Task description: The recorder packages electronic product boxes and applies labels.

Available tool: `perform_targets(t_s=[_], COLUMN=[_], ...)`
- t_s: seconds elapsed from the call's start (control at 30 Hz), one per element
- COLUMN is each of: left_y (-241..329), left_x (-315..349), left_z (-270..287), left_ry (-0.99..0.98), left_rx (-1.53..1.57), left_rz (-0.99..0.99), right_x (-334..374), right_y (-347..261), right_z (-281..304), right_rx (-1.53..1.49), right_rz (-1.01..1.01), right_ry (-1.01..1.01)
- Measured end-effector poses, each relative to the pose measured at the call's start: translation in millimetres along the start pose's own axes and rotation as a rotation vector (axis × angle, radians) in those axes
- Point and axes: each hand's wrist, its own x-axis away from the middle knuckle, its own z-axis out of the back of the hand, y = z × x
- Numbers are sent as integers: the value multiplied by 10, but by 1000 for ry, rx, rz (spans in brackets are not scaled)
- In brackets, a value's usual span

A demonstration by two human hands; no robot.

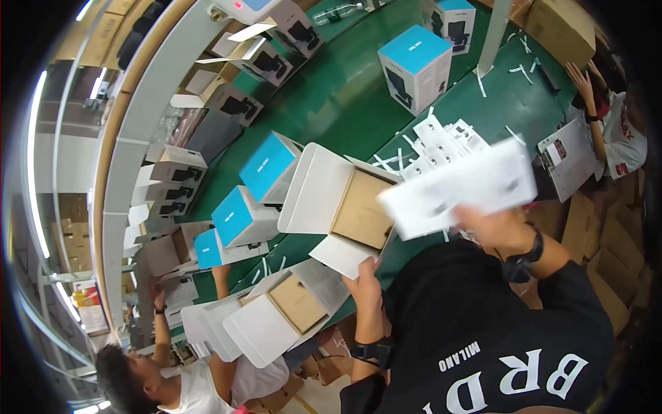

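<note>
My left hand (pixel 365 288) grips the near edge of an open white carton (pixel 303 196), thumb against its flap. A flat brown cardboard piece (pixel 360 210) lies inside the carton. Right of it, my right hand (pixel 486 228) holds a white oblong flat piece (pixel 462 186) with small dark marks. The piece is smeared by motion, so I cannot tell whether it is a leaflet or a thin box. Beyond it lies a heap of small white printed sheets (pixel 441 146) on the green table (pixel 331 90).
Blue-topped cartons stand at the far side (pixel 416 69) and to the left (pixel 245 217). Another open carton (pixel 276 314) is at the lower left, by a person in white (pixel 200 386). A person at the right touches a brown box (pixel 562 31). White strips (pixel 531 69) litter the table.
</note>
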Motion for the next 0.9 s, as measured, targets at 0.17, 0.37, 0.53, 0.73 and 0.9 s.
perform_targets(t_s=[0.17, 0.37, 0.53, 0.73, 0.9], left_y=[163, 140, 25, 189, 120], left_x=[-2, 20, -40, -3, 61], left_z=[89, 210, 295, 426, 750], left_ry=[-88, -97, -116, -126, -89], left_rx=[-200, -154, -304, -336, -607], left_rz=[-100, -307, -331, -272, -264], right_x=[-315, -586, -504, -479, -87], right_y=[-377, -599, -149, -549, 424], right_z=[-990, -1263, -1443, -923, -633], right_rx=[35, 152, 157, -12, -136], right_rz=[116, 195, 327, 39, 12], right_ry=[-316, -622, -683, -647, 66])
